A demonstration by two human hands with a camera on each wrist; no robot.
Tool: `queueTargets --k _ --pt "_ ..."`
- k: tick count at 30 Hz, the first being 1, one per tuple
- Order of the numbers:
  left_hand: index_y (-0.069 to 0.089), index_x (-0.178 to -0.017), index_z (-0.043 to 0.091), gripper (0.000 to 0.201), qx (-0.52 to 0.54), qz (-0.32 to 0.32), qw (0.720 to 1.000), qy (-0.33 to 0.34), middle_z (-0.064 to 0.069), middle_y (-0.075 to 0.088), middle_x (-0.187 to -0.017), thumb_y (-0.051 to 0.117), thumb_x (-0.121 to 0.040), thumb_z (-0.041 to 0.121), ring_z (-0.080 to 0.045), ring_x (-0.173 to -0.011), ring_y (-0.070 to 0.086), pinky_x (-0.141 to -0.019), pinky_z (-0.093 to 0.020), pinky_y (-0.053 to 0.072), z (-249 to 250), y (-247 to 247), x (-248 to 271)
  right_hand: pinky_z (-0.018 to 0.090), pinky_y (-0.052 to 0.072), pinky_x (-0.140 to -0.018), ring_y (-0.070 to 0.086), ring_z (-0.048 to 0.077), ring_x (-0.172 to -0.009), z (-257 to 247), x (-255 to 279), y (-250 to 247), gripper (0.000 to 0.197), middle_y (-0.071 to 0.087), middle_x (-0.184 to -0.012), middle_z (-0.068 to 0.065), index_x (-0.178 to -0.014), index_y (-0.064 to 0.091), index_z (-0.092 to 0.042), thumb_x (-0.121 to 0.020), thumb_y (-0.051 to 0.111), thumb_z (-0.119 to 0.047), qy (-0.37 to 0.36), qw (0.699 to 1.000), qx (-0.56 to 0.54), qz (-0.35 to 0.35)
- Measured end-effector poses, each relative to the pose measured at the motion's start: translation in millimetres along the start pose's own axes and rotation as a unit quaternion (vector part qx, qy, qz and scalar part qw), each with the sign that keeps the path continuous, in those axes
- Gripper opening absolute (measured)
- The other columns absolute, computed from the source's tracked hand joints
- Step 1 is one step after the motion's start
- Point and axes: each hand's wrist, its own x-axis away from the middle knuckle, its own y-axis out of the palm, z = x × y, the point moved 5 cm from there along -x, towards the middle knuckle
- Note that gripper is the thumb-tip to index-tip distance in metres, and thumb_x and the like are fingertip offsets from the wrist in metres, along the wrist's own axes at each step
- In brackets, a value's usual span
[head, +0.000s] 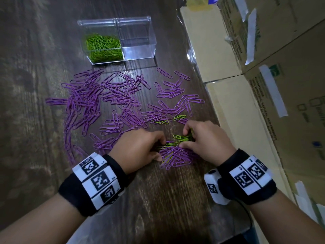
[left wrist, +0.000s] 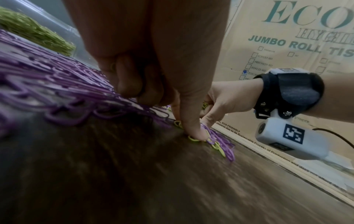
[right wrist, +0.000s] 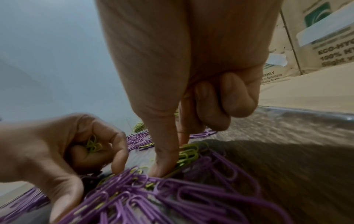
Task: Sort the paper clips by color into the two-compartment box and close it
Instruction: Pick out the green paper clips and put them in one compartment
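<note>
- Left hand [head: 139, 147] low over the table, palm down, wrist banded. Its fingers [right wrist: 116, 151] curl inward around a few green clips [right wrist: 93, 146], and its thumb [left wrist: 195, 128] points straight down, tip pressing the surface.
- Right hand [head: 205, 141] close beside it, palm down, wrist banded too. Its thumb [right wrist: 164, 159] and forefinger reach down and pinch at green clips on the table; the other fingers [right wrist: 237, 97] fold into the palm.
- Both forearms reach forward, the hands nearly meeting.
</note>
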Motion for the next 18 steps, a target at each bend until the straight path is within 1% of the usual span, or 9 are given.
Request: queueTargets --k 3,5,7,10,12,14,15,16,18 --pt "0.052 -0.107 0.035 0.044 -0.006 0.001 1.0 -0.01 0.005 0.065 -0.09 0.067 -0.071 0.057 -0.019 -0.093 0.062 -0.064 -0.028 0.035 -1 1 2 0.03 0.042 -0.067 0.061 0.023 -0.086 -3 -2 1 0.031 0.059 -0.08 -0.007 -0.084 0.056 -0.028 -0.072 0.074 -0.049 0.009 1.0 -0.002 -0.026" --pt "0.054 -0.102 0.033 0.04 -0.002 0.003 1.0 -0.021 0.005 0.065 -0.088 0.067 -0.071 0.057 -0.019 -0.093 0.061 -0.065 -0.028 0.037 -2 -1 1 0.029 0.04 -0.067 0.061 0.024 -0.088 -6 -3 2 0.026 0.059 -0.081 -0.007 -0.083 0.055 -0.028 -0.076 0.072 -0.046 0.002 0.999 0.003 -0.041" --pt "0.056 -0.094 0.031 0.035 0.005 0.008 0.999 -0.037 0.005 0.064 -0.085 0.068 -0.071 0.055 -0.019 -0.092 0.061 -0.063 -0.027 0.035 -4 -3 0 0.03 0.04 -0.067 0.06 0.025 -0.088 -8 -4 3 0.023 0.056 -0.08 -0.007 -0.083 0.054 -0.028 -0.08 0.069 -0.044 -0.006 0.999 0.01 -0.05" --pt "0.059 -0.084 0.029 0.03 0.005 0.006 0.999 -0.05 0.009 0.055 -0.071 0.069 -0.071 0.054 -0.016 -0.088 0.061 -0.062 -0.025 0.031 -6 -5 -3 0.029 0.036 -0.064 0.053 0.017 -0.072 -3 -4 0 0.021 0.051 -0.069 -0.01 -0.079 0.052 -0.027 -0.083 0.065 -0.043 -0.011 0.998 -0.002 -0.055" --pt "0.059 -0.077 0.028 0.029 0.024 -0.001 0.998 -0.057 0.012 0.048 -0.06 0.071 -0.069 0.054 -0.013 -0.079 0.058 -0.061 -0.025 0.031 -8 -6 -3 0.027 0.034 -0.06 0.044 0.007 -0.056 4 -6 -2 0.021 0.045 -0.056 -0.011 -0.075 0.052 -0.025 -0.084 0.066 -0.036 -0.009 0.995 -0.076 -0.064" --pt "0.06 -0.072 0.027 0.03 0.064 -0.01 0.996 -0.066 0.013 0.047 -0.053 0.074 -0.066 0.053 -0.006 -0.062 0.05 -0.057 -0.025 0.031 -13 -8 -2 0.023 0.031 -0.053 0.033 0.004 -0.044 8 -10 -7 0.02 0.036 -0.049 -0.011 -0.073 0.053 -0.02 -0.086 0.067 -0.024 -0.014 0.976 -0.207 -0.06" --pt "0.06 -0.071 0.027 0.031 0.084 -0.015 0.994 -0.071 0.012 0.047 -0.052 0.075 -0.065 0.053 0.0 -0.055 0.045 -0.054 -0.025 0.03 -15 -10 -2 0.019 0.029 -0.051 0.029 0.003 -0.044 7 -12 -10 0.019 0.032 -0.051 -0.012 -0.073 0.053 -0.018 -0.088 0.066 -0.018 -0.017 0.96 -0.275 -0.056" --pt "0.06 -0.07 0.026 0.031 0.097 -0.019 0.992 -0.072 0.011 0.048 -0.05 0.076 -0.064 0.053 0.001 -0.051 0.043 -0.051 -0.025 0.029 -17 -12 -1 0.016 0.028 -0.05 0.027 0.002 -0.045 6 -14 -15 0.019 0.03 -0.054 -0.008 -0.073 0.053 -0.014 -0.089 0.064 -0.013 -0.02 0.941 -0.334 -0.053" --pt "0.061 -0.07 0.025 0.033 0.111 -0.023 0.991 -0.07 0.008 0.048 -0.048 0.077 -0.062 0.053 0.002 -0.047 0.042 -0.048 -0.023 0.028 -21 -18 2 0.01 0.026 -0.047 0.026 0.0 -0.047 1 -19 -25 0.02 0.028 -0.058 -0.002 -0.072 0.052 -0.014 -0.09 0.06 -0.009 -0.017 0.905 -0.423 -0.048"
